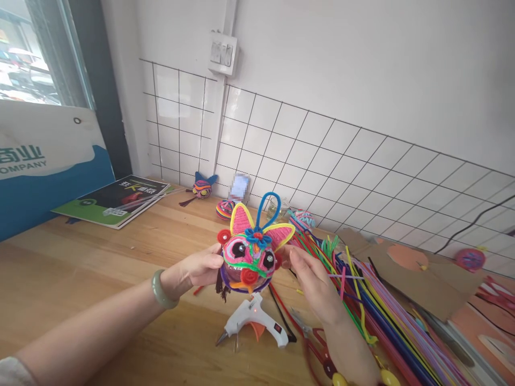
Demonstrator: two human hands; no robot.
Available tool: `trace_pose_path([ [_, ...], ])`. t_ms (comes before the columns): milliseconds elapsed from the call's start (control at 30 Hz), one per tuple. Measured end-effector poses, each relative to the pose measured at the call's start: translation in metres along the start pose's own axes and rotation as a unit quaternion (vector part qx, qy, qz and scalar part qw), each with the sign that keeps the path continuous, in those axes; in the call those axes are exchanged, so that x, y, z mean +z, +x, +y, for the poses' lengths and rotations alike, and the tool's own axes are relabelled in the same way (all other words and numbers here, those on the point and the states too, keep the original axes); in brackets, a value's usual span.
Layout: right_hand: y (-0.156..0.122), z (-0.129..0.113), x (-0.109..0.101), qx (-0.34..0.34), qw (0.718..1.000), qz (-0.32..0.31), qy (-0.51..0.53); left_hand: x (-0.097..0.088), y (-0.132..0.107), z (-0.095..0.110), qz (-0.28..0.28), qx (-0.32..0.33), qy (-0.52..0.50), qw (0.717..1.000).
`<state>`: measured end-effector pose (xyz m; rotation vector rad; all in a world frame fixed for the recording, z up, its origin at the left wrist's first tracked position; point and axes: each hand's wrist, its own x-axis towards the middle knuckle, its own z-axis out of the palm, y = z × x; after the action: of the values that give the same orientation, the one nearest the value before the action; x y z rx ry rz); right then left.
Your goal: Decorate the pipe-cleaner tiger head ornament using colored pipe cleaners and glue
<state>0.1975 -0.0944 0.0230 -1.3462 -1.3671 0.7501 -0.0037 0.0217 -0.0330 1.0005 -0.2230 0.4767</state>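
Between my two hands is a colourful pipe-cleaner animal head (254, 262), held up above the table. It has pink ears edged in yellow, black eyes, a green outline, red rosettes and a blue flower with a blue loop on top. My left hand (206, 265) grips its left side, thumb forward, a jade-coloured bangle (164, 290) on that wrist. On the other side my right hand (311, 276) closes on the edge by the ear. A white hot glue gun (255, 321) lies below on the table, its red light lit. Red-handled scissors (317, 343) lie partly beneath my right forearm.
Many coloured pipe cleaners (386, 311) spread along the right, beside brown cardboard (414, 279). Against the wall grid stand a small animal head (202, 186), a striped ball (224, 209), a phone (240, 186) and a glass (277, 209). Magazines (116, 201) lie at the left.
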Motion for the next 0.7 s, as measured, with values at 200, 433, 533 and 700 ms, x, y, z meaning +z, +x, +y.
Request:
trace_pose_path([
  [200, 0.000, -0.002, 0.005, -0.040, 0.986, -0.145, 0.075, 0.000, 0.000, 0.000, 0.003, -0.002, -0.005, 1.000],
  [433, -0.004, -0.001, 0.011, -0.026, 0.984, -0.150, 0.087, 0.006, 0.002, 0.002, 0.019, 0.004, 0.003, 1.000],
  [533, -0.002, -0.001, 0.012, -0.019, 0.986, -0.141, 0.086, 0.010, 0.003, 0.003, 0.029, 0.002, 0.013, 0.999],
  [700, 0.001, 0.003, 0.011, -0.009, 0.989, -0.132, 0.072, 0.014, 0.007, -0.001, 0.044, 0.018, 0.022, 0.999],
])
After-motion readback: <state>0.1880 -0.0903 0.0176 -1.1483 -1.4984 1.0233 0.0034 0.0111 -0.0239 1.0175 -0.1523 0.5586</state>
